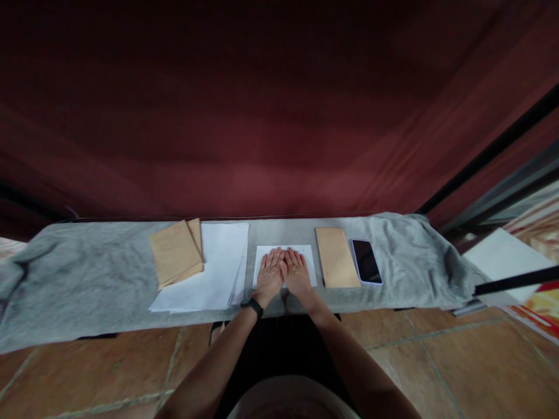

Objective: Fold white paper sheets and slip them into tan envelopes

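A white sheet of paper [309, 256] lies crosswise before me on the grey cloth. Both palms are down on it, fingers stretched out and pointing away from me. My left hand [271, 273] covers the left half, with a dark band on its wrist. Beside it, touching at the thumbs, my right hand [297, 272] lies flat on the right half. Whether the paper is folded under the hands is hidden. To the right of the paper rests a brown envelope [337, 259]. Left of it is a stack of larger white sheets [218, 267], with several brown envelopes [174, 253] on its left part.
A phone [367, 262] with a dark screen lies right of the single envelope. Grey cloth [96, 273] covers the long narrow table. A dark red fabric wall [271, 186] rises along the far edge. Black poles [493, 148] and white papers [509, 259] are at the right.
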Demonstrator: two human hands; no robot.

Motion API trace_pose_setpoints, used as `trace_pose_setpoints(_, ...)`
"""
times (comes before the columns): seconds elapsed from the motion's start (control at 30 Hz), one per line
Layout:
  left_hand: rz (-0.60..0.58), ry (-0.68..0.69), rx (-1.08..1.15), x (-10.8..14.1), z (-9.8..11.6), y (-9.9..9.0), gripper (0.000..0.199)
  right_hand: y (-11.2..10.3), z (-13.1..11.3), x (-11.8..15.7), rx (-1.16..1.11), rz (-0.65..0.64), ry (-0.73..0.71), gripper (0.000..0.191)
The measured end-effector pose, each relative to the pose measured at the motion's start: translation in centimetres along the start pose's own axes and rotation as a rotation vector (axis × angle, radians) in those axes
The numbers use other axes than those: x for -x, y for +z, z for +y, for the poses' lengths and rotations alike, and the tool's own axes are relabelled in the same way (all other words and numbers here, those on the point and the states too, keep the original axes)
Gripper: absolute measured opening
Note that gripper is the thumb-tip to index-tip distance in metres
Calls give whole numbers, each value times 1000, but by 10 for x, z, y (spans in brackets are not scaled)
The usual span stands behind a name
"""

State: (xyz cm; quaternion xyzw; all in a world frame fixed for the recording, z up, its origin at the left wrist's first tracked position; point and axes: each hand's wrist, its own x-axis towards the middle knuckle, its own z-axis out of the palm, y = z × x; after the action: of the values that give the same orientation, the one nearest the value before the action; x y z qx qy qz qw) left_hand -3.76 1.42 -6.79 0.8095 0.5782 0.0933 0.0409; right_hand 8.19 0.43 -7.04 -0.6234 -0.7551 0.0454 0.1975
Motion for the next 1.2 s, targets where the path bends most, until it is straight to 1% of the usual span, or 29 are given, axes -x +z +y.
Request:
trace_pose_setpoints(0.27, 9, -30, -11, -10, -6, -3, 56, 3, 8, -15, 21, -14, 2, 47)
trace_pose_setpoints(0.63, 8, -75, -42, -13, -4, -2, 55, 1, 9, -18, 35, -6, 74, 47)
trace_pose_setpoints(0.8, 26, -119, -52, -12, -4, -3, 56, 2, 16, -12, 63, 43, 92, 49)
trace_pose_setpoints(0.97, 49, -169, -60, -10, -9, -4, 58, 6, 23, -3, 89, 93, 103, 51)
trace_pose_setpoints(1.2, 81, -222, -64, -9, -14, -5, 60, 11, 28, 8, 117, 207, 110, 56)
